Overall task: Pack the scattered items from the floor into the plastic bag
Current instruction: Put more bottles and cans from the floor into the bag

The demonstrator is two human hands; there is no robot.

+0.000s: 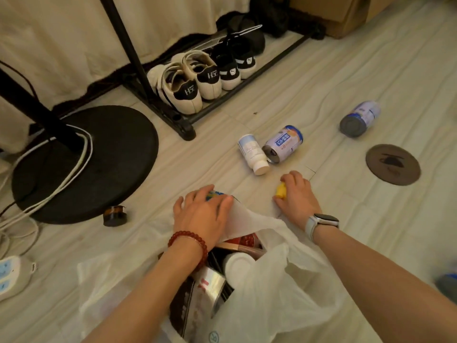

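A white plastic bag (272, 293) lies open on the floor in front of me, holding several packets and a white-capped bottle. My left hand (200, 214) grips a blue-and-yellow item (214, 194) at the bag's far rim. My right hand (295, 196) curls round a small yellow object (281, 191) on the floor just right of the bag. Beyond them lie a white bottle (252, 153) and a blue-white can (284, 143) side by side. A second can (359, 118) lies further right. A small amber jar (115, 215) sits left of the bag.
A black round stand base (111, 157) with white cables stands at left. A shoe rack (188, 129) with several shoes runs along the back. A dark round disc (393, 164) lies on the floor at right. A white power strip (10, 273) is at the left edge.
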